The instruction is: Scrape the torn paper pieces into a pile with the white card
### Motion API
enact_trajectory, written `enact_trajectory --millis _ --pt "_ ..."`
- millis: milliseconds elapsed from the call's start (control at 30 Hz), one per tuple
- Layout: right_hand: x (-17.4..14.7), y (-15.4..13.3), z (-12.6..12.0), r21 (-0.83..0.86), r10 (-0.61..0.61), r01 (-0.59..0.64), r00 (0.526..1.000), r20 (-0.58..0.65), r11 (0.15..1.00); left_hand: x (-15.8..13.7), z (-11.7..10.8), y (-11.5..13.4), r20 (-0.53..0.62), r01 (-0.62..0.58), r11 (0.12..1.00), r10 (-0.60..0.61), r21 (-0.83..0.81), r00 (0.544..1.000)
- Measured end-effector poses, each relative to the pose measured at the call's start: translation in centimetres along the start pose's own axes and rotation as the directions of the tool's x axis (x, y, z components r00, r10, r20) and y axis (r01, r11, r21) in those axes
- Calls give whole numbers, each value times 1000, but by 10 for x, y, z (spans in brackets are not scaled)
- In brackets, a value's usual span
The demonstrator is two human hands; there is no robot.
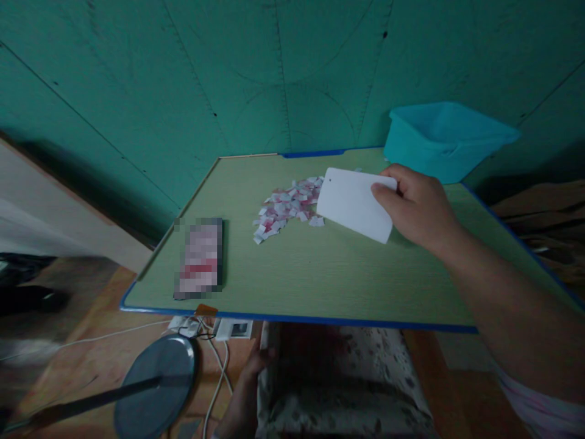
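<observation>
Dim all over, sinking into deep shadow beneath the table [297, 274], brightest on the white card [356, 204], with a faint sheen on the round grey disc [150, 360], near left! Slightly soft on the paper scraps [287, 204], broken into coarse mosaic over the flat object [198, 259] at left, stretched toward the edges.

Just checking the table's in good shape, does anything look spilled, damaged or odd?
Small paper scraps lie loose on the table, left of the white card in the right hand; they look spilled. The blue edging also seems damaged: it runs along the front, but the back edge's left end lacks it.
</observation>
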State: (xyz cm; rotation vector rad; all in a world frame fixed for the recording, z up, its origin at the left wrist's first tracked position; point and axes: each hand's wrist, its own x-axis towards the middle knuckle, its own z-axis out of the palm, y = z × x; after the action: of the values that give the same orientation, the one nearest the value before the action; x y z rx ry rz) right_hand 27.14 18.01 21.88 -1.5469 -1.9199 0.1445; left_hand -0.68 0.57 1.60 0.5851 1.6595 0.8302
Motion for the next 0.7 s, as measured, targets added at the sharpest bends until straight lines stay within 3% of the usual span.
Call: enact_trajectory --millis 233,400,533,700 --pt "1 -1 -4 -33 18 -17 999 31 999 -5 3 0 -61 -53 999 53 0 997" --pt "6 3 -10 -57 78 -83 993 -86 995 -4 4 5 3 15 999 -15 -42 1000" --pt "7 3 -13 17 100 -98 990 -96 995 -7 8 0 -95 -89 995 84 -54 992" --pt "6 1 -11 -17 78 -78 997 -16 997 -1 3 4 -7 -2 1000 2 -12 1000"
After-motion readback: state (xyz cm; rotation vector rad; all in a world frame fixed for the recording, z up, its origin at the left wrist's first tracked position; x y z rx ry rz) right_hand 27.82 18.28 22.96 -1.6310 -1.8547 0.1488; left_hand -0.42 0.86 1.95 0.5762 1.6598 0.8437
